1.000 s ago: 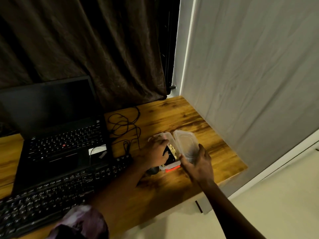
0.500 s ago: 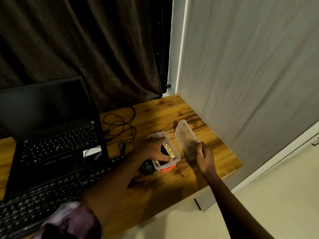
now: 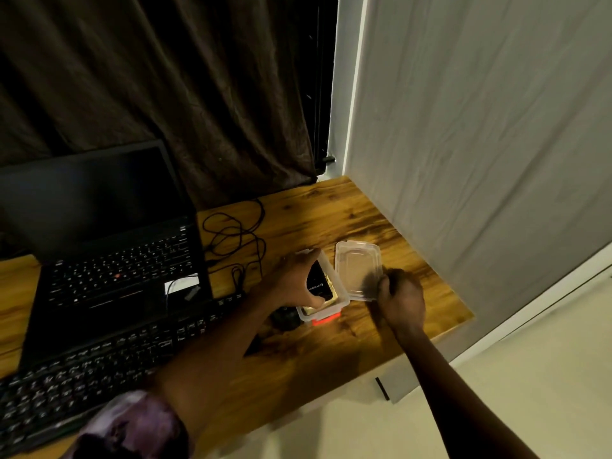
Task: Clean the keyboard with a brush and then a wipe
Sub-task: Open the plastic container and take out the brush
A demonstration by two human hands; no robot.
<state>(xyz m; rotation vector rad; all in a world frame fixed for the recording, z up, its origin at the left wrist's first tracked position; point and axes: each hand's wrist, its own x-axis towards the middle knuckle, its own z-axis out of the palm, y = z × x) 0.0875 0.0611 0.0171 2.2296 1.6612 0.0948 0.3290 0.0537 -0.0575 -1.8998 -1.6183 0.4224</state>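
A black external keyboard [image 3: 99, 366] lies at the desk's front left. To its right stands a small clear plastic container [image 3: 342, 294] with a red latch, holding dark and gold items I cannot identify. My left hand [image 3: 291, 283] grips the container's left side from above. The clear lid [image 3: 356, 265] lies flat on the desk just right of the container. My right hand [image 3: 402, 298] is at the lid's near right corner and is motion-blurred, so its hold is unclear. No brush or wipe can be made out.
An open black laptop [image 3: 116, 260] stands behind the keyboard on the wooden desk [image 3: 331, 352]. Tangled black cable [image 3: 238, 233] lies behind the container, and a small dark object [image 3: 283, 318] sits beside it. A white wall [image 3: 480, 160] borders the desk's right side.
My right hand has brought the tilted lid down flat onto the desk to the right of the container. My left hand has stayed on the container.
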